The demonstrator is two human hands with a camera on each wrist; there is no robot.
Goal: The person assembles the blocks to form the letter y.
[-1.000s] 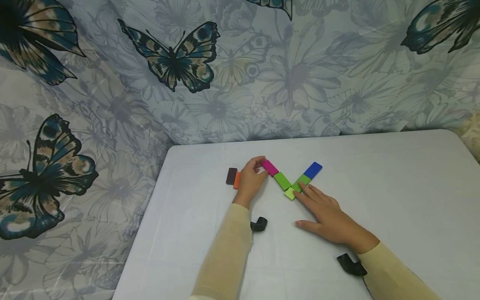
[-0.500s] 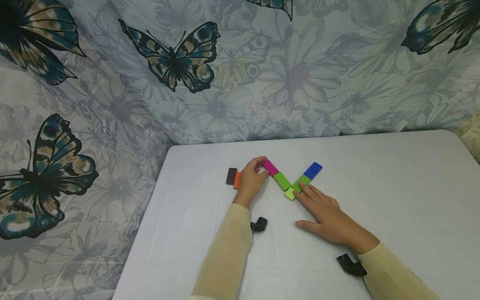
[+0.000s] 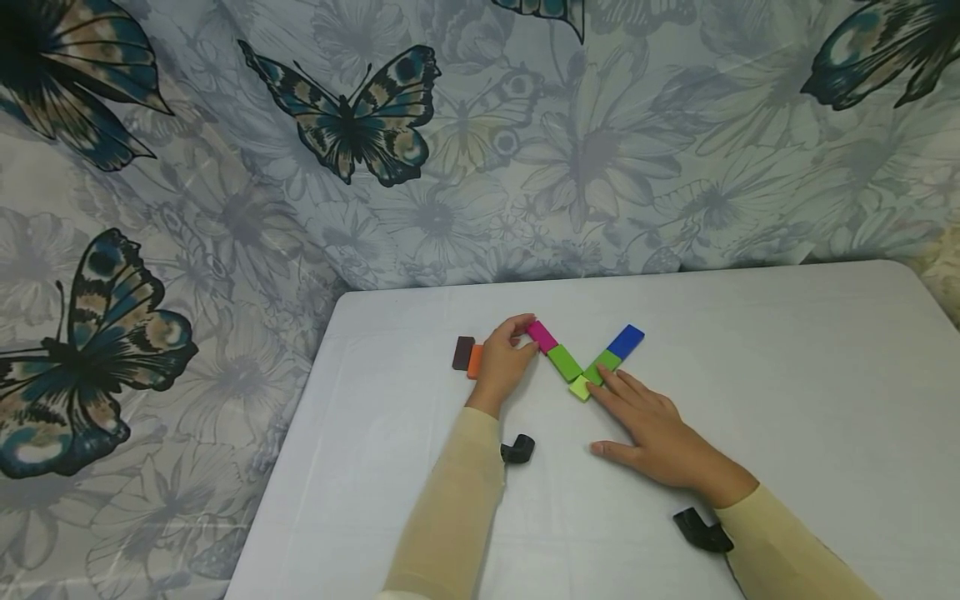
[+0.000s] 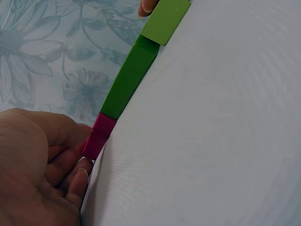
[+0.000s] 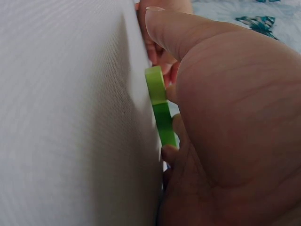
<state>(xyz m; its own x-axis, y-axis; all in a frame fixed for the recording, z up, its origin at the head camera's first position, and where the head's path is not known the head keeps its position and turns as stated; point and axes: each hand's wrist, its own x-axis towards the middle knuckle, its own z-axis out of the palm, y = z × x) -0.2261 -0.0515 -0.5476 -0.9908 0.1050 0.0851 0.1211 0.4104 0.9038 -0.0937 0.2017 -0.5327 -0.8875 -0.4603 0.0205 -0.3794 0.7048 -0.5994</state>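
Observation:
Flat coloured blocks form a V on the white table. My left hand (image 3: 504,362) pinches the magenta block (image 3: 542,336) at the V's upper left end, between thumb and fingertip; the left wrist view shows this magenta block (image 4: 99,135) against a green block (image 4: 130,77). Its lower neighbour is that green block (image 3: 565,363), and a light green block (image 3: 579,388) sits at the V's point. On the right arm are another green block (image 3: 602,365) and a blue block (image 3: 626,341). My right hand (image 3: 652,429) rests with extended fingers on the light green block and right green block.
A dark brown block (image 3: 463,353) and an orange block (image 3: 474,362) lie side by side left of my left hand, the orange one partly covered. Behind the table's (image 3: 810,400) far edge hangs a butterfly-patterned cloth (image 3: 465,225).
My left hand and the magenta block have shifted very slightly to the right, against the green block. My right hand has stayed in place.

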